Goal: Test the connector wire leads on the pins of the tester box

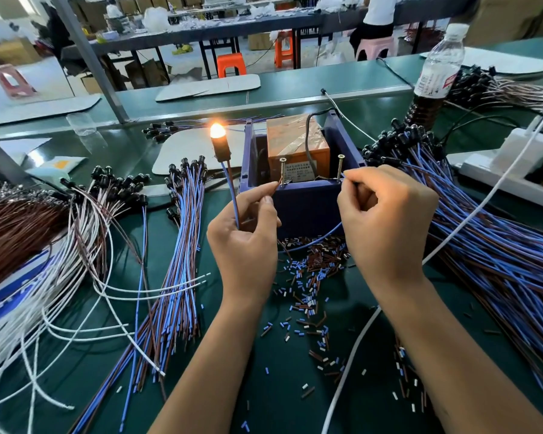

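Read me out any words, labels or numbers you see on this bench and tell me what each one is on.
No text here can be read.
Water bottle: label with red and dark print, too blurred to read.
Tester box: pale label on the orange block between the two screw pins, several lines, too small to read.
Blue-and-white sheet under the wires on the left: marks blurred, unreadable.

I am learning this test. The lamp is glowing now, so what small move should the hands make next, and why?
Probably lift both leads off the screw pins: the lamp glows while the left hand and right hand hold its wires at the tester box, so this piece seems tested.
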The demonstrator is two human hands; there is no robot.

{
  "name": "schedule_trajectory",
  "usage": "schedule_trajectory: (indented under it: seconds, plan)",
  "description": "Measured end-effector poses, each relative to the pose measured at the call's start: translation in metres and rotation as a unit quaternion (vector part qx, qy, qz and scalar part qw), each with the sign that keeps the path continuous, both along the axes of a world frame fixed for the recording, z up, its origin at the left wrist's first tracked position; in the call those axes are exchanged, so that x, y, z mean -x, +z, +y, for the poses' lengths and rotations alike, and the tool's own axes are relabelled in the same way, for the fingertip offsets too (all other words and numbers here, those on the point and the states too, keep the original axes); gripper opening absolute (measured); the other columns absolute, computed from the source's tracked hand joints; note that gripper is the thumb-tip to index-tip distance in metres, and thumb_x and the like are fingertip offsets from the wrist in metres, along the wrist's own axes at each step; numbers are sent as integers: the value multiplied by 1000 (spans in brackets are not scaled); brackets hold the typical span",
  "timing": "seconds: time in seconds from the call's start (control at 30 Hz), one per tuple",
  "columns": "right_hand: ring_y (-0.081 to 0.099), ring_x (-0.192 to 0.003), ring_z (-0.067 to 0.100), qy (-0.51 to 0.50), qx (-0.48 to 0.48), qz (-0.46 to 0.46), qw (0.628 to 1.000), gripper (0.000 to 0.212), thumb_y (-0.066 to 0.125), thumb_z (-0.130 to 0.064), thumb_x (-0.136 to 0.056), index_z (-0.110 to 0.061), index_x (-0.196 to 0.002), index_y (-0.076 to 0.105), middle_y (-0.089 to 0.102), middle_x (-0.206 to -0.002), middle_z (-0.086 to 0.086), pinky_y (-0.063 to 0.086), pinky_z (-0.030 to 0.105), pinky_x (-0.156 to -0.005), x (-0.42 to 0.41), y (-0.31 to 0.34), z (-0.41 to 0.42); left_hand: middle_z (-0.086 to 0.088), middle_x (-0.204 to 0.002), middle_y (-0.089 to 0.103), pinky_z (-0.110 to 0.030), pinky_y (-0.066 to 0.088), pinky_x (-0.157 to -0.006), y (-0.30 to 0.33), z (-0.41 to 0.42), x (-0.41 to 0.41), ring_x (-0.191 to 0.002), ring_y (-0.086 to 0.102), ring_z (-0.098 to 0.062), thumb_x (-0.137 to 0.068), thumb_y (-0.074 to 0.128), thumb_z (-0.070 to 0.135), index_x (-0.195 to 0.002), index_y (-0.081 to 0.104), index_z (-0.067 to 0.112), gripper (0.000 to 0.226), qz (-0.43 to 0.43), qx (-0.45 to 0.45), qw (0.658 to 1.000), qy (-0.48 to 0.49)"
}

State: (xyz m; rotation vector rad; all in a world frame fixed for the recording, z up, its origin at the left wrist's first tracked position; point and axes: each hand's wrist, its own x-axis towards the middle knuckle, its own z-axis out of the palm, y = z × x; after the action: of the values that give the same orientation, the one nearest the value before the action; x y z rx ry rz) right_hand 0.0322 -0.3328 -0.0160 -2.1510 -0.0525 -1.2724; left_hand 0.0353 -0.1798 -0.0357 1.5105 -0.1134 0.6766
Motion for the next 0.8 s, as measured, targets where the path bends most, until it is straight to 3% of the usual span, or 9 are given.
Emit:
schedule_trajectory:
  seconds: [0.13,0.27,0.33,0.47,0.57,0.63,0.7,0.8]
  plan:
    - [53,-60,12,0,-5,0,1000,11,69,-3,-93,-3,-90,79,66,-71,2,36,8,-61,1,-2,-1,8,-62,63,-14,42,-56,1,1,2,-56,55,-3,-99,62,6,-104,79,15,20,-12,-1,1000,6]
    - [59,-61,15,13,-25,-4,1000,11,69,-4,-92,-6,-88,79,68,-71,3,45,21,-60,7,0,-5,6,-63,63,-15,44,-59,2,-2,8,-57,56,-5,-98,61,4,-101,78,17,21,-26,12,999,21]
    - [61,-65,13,15,-51,5,999,9,70,-5,-91,-8,-88,79,71,-74,1,46,18,-64,13,2,-9,7,-62,63,-17,45,-59,5,-10,14,-57,56,-5,-98,61,5,-100,78,16,21,-20,8,1000,3]
    - [65,-69,16,-28,-90,34,995,8,73,-11,-90,-10,-95,80,73,-78,0,52,28,-70,32,15,-40,6,-59,63,-15,43,-55,21,-55,26,-53,54,-3,-96,61,5,-95,79,17,22,12,-9,996,-89]
    - [64,-75,22,-101,-107,62,987,26,70,-21,-91,-14,-114,77,69,-90,1,55,40,-78,51,27,-82,5,-58,63,-12,37,-49,40,-104,32,-47,48,-1,-97,61,4,-94,79,13,21,83,11,976,-201]
    - [64,-83,25,-165,-104,53,979,43,67,-26,-90,-15,-131,69,65,-111,7,55,42,-84,68,37,-113,2,-60,65,-15,34,-44,53,-142,35,-41,43,-3,-99,59,7,-92,79,11,21,169,32,944,-281]
    - [62,-105,29,-222,-98,42,969,57,63,-30,-89,-17,-144,57,54,-131,15,54,45,-96,83,48,-139,0,-60,65,-16,26,-36,66,-180,35,-35,32,-5,-102,54,15,-90,76,9,25,278,52,878,-386]
    - [55,-121,35,-256,-88,54,961,56,54,-30,-93,-18,-147,53,53,-135,19,47,51,-105,101,63,-174,3,-45,54,-15,17,-27,77,-237,37,-27,22,-2,-108,37,23,-69,63,9,49,413,100,695,-580]
